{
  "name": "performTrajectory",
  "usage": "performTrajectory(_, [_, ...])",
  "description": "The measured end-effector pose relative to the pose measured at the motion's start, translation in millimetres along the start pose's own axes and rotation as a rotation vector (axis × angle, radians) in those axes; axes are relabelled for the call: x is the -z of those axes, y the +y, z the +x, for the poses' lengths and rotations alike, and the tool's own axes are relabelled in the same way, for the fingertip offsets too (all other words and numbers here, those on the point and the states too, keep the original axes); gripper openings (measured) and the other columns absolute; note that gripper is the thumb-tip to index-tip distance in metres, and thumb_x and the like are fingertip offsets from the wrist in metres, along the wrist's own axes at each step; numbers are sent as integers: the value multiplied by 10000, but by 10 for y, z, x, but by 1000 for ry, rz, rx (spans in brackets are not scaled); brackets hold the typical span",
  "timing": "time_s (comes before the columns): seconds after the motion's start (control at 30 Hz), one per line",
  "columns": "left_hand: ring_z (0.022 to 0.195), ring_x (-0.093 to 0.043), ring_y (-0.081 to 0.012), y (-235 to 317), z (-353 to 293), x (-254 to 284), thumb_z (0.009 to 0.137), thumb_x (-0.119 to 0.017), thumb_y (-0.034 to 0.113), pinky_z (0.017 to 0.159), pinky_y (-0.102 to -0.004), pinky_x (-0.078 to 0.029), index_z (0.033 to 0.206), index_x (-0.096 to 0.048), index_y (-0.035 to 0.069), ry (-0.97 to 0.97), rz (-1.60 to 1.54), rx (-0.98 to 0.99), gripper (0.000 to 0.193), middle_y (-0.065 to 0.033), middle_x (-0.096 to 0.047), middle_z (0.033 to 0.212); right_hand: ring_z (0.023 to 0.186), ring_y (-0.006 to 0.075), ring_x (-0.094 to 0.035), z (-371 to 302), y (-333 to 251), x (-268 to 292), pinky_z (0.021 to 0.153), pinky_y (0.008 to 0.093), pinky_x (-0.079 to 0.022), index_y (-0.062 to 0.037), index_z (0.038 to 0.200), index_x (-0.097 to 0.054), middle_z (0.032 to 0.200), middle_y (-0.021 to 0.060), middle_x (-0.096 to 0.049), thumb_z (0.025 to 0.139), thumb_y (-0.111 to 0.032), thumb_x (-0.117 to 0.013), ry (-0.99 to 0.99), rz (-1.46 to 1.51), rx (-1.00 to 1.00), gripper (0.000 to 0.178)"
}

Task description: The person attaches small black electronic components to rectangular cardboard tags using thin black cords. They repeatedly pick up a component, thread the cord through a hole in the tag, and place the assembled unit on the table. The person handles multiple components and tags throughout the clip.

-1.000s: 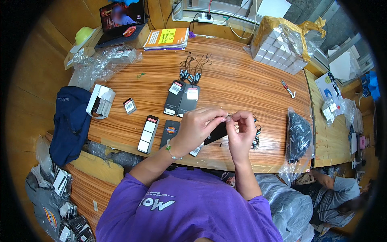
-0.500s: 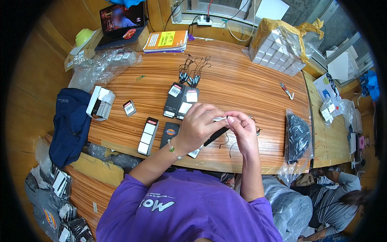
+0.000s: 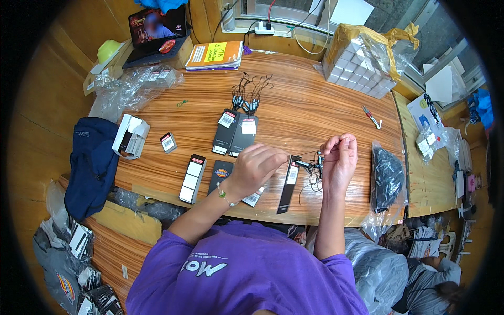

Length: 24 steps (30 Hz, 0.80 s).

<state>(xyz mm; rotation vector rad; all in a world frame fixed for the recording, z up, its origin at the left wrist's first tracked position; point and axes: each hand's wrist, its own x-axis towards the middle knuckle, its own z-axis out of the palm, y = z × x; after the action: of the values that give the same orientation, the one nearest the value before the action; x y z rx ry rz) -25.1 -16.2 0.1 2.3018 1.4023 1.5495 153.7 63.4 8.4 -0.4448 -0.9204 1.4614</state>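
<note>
My left hand pinches the top end of a long black hang tag with a white barcode sticker, which hangs tilted over the front of the table. Raised to the right, my right hand has its fingertips pressed together; a thin dark cord seems to run from the tag toward them. Between the hands lie several black cords with pale blue pieces. Beside my left hand is a stack of dark tags, partly covered by it. Further back sit two piles of corded black tags.
A tall stack of white stickers, a small sticker stack and an open white box stand left. Red-handled snips and a bag of dark cords lie right. White boxes fill the back right; a co-worker is lower right.
My hands were close together over the tag and have drawn apart, the right one moving right and up. The tag now hangs in full view from my left hand. The co-worker has shifted lower.
</note>
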Motion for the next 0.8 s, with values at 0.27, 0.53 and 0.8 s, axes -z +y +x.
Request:
performTrajectory(0.27, [849, -622, -232, 5, 44, 63, 803, -551, -14, 733, -304, -492, 900, -609, -43, -89, -453, 430, 117, -151, -633, 917, 574, 125, -414, -69, -2, -195, 567, 261, -334, -81, 943, -476, 637, 47, -492, 936, -191, -471, -170, 334, -195, 110])
performTrajectory(0.53, [770, -580, -106, 18, 63, 61, 791, -630, 4, 667, -256, -472, 876, -564, 3, -86, -471, 491, 107, -66, -623, 871, 622, 126, -434, -94, -99, -290, 625, 270, -361, -65, 1067, -468, 678, 58, -507, 896, -124, -526, -136, 252, -151, 190])
performTrajectory(0.8, [803, -584, -220, 111, 104, 37, 741, -683, 60, 729, -299, -466, 919, -587, 23, -72, -260, 380, 205, -77, -597, 866, 671, 136, -479, -139, -166, -323, 671, 286, -389, -54, 1082, -441, 719, 75, -533, 859, -71, -550, -215, 169, -63, 249])
